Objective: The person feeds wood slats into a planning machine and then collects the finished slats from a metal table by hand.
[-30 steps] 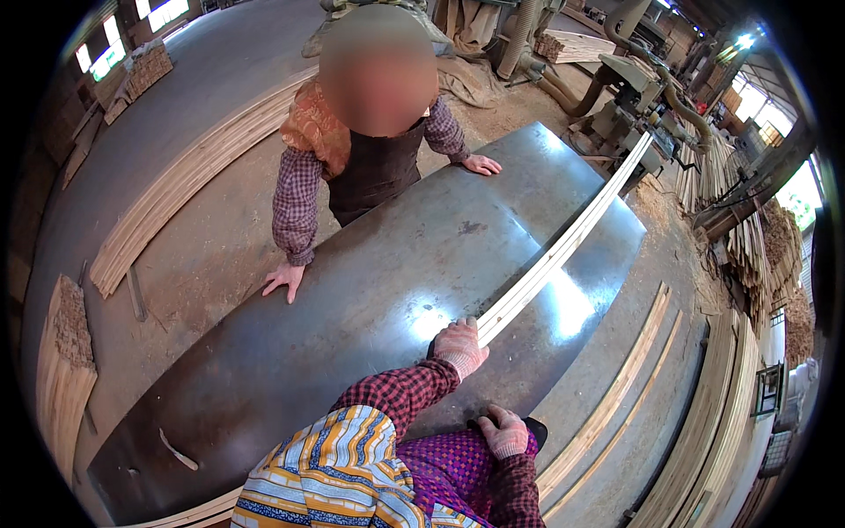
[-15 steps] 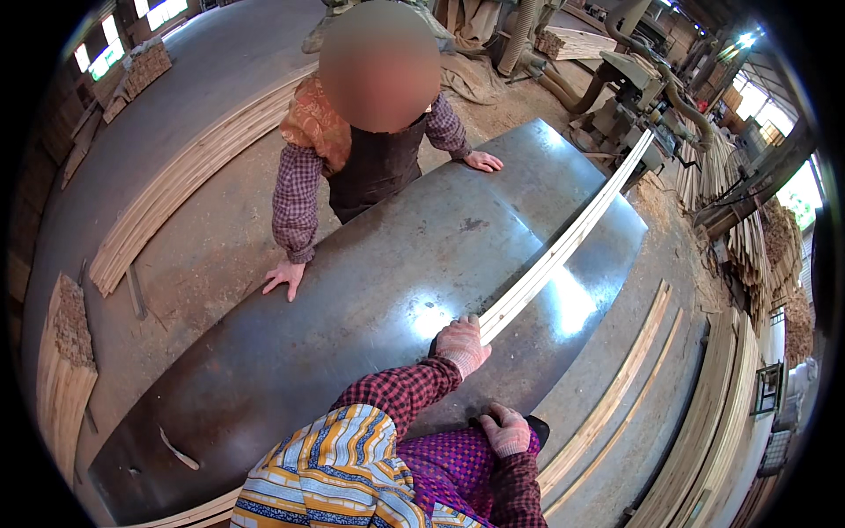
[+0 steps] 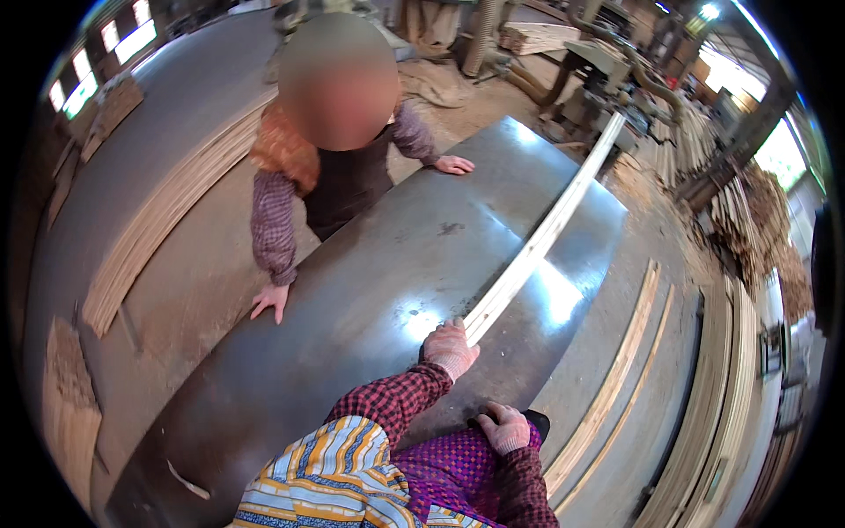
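My left hand (image 3: 451,349), in a pale reddish glove, is closed round the near end of a bundle of light wooden strips (image 3: 541,242). The strips lie side by side, slanting across the dark metal tabletop (image 3: 378,290) toward its far right end. My right hand (image 3: 504,429), gloved alike, rests on purple checked cloth over my leg beside the table's near edge. It holds nothing that I can see, and its fingers are loosely bent. Across the table a co-worker in a dark apron leans with both palms on the top, the co-worker's hands (image 3: 271,302) apart from the strips.
A thin pale scrap (image 3: 187,480) lies on the table's near left part. Long boards (image 3: 176,211) are stacked behind the co-worker. On the floor at right are loose strips (image 3: 607,378) and a board pile (image 3: 704,405). A machine with hoses (image 3: 598,84) stands beyond the table's far end.
The view has turned slightly, so most things sit a little further left in it. My left hand still grips the strips, and my right hand keeps its place on my leg.
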Demonstrator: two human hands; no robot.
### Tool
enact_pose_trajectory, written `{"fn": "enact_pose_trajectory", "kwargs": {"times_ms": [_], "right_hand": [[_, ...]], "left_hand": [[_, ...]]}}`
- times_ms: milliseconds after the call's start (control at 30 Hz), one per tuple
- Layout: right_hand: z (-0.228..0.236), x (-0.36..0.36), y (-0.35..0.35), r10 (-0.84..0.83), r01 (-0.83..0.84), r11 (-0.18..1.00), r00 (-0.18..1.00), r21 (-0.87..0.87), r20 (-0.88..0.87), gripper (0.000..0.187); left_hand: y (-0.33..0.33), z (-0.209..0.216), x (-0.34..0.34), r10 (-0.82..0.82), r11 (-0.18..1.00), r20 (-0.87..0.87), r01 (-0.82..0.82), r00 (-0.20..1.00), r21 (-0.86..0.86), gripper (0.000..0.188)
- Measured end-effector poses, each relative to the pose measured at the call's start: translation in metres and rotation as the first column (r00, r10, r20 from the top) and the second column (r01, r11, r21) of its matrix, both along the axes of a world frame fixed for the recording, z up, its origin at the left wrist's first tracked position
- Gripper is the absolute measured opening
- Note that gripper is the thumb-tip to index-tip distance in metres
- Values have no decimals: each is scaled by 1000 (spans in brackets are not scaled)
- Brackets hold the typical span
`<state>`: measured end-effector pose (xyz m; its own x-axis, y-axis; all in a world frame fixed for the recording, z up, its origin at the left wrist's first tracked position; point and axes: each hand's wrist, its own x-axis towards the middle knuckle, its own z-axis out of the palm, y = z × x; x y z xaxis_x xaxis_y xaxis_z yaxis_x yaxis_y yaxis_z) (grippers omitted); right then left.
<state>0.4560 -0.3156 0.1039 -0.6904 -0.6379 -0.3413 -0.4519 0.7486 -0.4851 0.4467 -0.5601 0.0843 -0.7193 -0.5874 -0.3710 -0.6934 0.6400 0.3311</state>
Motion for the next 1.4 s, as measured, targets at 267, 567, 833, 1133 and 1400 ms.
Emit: {"fn": "enact_pose_trajectory", "kwargs": {"times_ms": [267, 567, 833, 1133, 1400], "right_hand": [[6, -2, 0, 20, -20, 999, 1000, 34, -5, 45], [16, -3, 0, -8, 5, 998, 999, 68, 39, 48], [9, -1, 2, -3, 3, 1000, 1000, -24, -10, 43], [5, 1, 1, -19, 18, 999, 1000, -31, -18, 42], [-6, -2, 5, -7, 6, 998, 1000, -59, -18, 43]], "left_hand": [[1, -12, -1, 29, 998, -113, -36, 993, -52, 69], [5, -9, -3, 16, 997, -91, -22, 996, -70, 66], [7, -6, -3, -5, 995, -5, 4, 1000, -98, 67], [4, -8, 0, 1, 999, -33, -3, 999, -50, 70], [2, -7, 0, -15, 999, -54, 12, 998, -40, 68]]}}
